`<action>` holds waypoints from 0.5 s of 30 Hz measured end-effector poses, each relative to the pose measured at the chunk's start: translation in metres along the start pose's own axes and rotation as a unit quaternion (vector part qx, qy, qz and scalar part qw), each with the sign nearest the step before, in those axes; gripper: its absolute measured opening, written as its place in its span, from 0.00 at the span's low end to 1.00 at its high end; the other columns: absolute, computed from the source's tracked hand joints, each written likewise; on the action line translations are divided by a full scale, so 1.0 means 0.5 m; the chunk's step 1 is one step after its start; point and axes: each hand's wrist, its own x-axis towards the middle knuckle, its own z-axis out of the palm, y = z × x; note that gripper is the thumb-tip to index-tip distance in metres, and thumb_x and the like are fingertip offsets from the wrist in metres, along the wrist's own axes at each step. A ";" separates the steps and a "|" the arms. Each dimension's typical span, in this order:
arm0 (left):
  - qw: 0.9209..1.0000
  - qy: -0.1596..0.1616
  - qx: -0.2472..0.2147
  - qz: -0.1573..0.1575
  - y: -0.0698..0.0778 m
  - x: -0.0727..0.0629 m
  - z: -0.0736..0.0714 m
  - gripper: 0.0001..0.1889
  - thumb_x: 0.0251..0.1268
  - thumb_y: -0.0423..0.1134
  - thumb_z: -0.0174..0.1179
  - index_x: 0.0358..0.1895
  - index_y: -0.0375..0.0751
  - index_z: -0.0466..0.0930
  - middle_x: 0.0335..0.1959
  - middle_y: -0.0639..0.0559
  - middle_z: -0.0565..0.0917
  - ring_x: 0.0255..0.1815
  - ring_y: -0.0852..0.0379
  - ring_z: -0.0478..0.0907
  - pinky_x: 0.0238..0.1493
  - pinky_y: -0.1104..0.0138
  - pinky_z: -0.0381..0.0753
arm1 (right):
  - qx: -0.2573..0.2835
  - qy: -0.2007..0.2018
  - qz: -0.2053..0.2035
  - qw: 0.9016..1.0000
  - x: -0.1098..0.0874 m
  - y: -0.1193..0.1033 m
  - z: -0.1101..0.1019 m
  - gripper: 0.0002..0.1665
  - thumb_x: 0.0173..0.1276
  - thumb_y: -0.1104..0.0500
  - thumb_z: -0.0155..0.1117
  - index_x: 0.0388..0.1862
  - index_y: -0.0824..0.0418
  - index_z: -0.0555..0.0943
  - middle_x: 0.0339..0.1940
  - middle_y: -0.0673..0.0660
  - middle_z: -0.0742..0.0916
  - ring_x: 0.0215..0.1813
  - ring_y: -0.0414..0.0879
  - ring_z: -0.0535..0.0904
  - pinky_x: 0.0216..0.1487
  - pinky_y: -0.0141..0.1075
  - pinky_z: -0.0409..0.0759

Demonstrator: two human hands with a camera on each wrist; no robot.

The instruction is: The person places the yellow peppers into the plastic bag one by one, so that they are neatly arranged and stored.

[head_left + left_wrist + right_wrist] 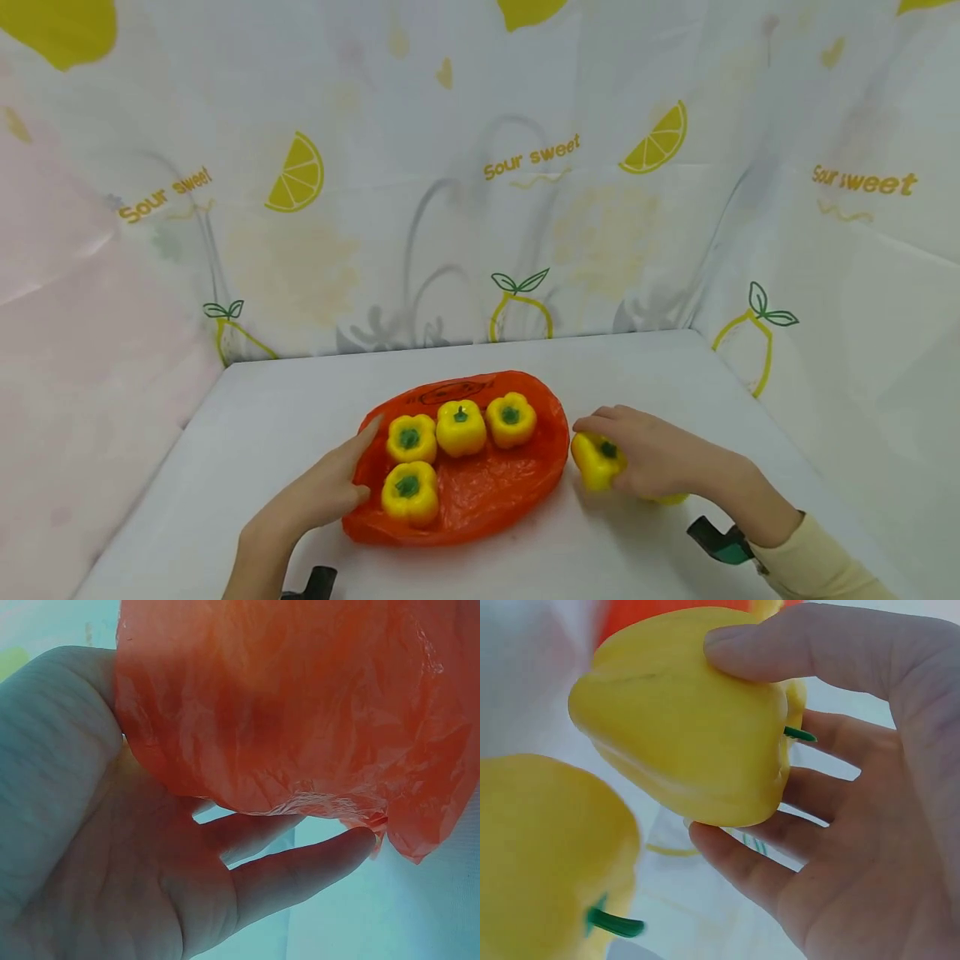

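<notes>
A red plastic bag (487, 500) lies spread in an oval on the white table, and several yellow bell peppers (461, 429) with green stems rest on it. At its left edge my left hand (322, 483) touches the bag with fingers spread; the left wrist view shows nearly straight fingers (300, 877) against the crumpled red plastic (300, 712). Just beyond the bag's right edge, my right hand (652, 450) grips another yellow bell pepper (596, 462), thumb on one side and fingers on the other. A further yellow pepper (547, 847) is close beside it, mostly hidden under that hand in the head view.
Behind the table (285, 408) hangs a pale cloth (420, 233) printed with lemons and lettering, continuing along both sides. Dark wrist mounts (720, 542) sit below both wrists. A cream sleeve (817, 558) covers my right forearm.
</notes>
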 end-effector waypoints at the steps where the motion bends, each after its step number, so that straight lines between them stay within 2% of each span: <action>1: 1.000 0.000 -0.001 -0.001 0.001 -0.001 0.000 0.47 0.55 0.26 0.58 0.81 0.48 0.48 0.78 0.41 0.61 0.78 0.35 0.58 0.72 0.39 0.63 | 0.001 0.004 0.009 1.000 0.000 -0.002 -0.005 0.37 0.53 0.60 0.72 0.65 0.47 0.76 0.57 0.43 0.80 0.53 0.41 0.73 0.55 0.42 0.81; 5: 1.000 -0.004 -0.007 -0.007 0.004 -0.002 0.001 0.47 0.56 0.26 0.58 0.81 0.48 0.49 0.78 0.41 0.61 0.78 0.36 0.58 0.72 0.39 0.64 | -0.006 0.031 0.021 0.999 0.001 -0.012 -0.023 0.39 0.54 0.61 0.71 0.67 0.45 0.74 0.61 0.46 0.79 0.56 0.42 0.74 0.58 0.45 0.81; 11: 1.000 -0.002 -0.005 -0.010 0.004 -0.003 0.000 0.47 0.57 0.26 0.57 0.81 0.48 0.48 0.79 0.41 0.60 0.78 0.36 0.58 0.73 0.38 0.62 | -0.007 0.085 -0.028 0.996 0.015 -0.038 -0.045 0.40 0.55 0.60 0.71 0.68 0.43 0.74 0.61 0.47 0.80 0.59 0.45 0.75 0.59 0.46 0.82; 15: 1.000 0.002 0.001 -0.006 0.004 -0.002 0.002 0.46 0.57 0.26 0.57 0.81 0.48 0.48 0.79 0.42 0.61 0.78 0.37 0.58 0.73 0.39 0.62 | 0.007 0.095 -0.045 0.994 0.029 -0.063 -0.050 0.41 0.55 0.59 0.70 0.69 0.41 0.73 0.63 0.48 0.78 0.61 0.45 0.74 0.60 0.47 0.82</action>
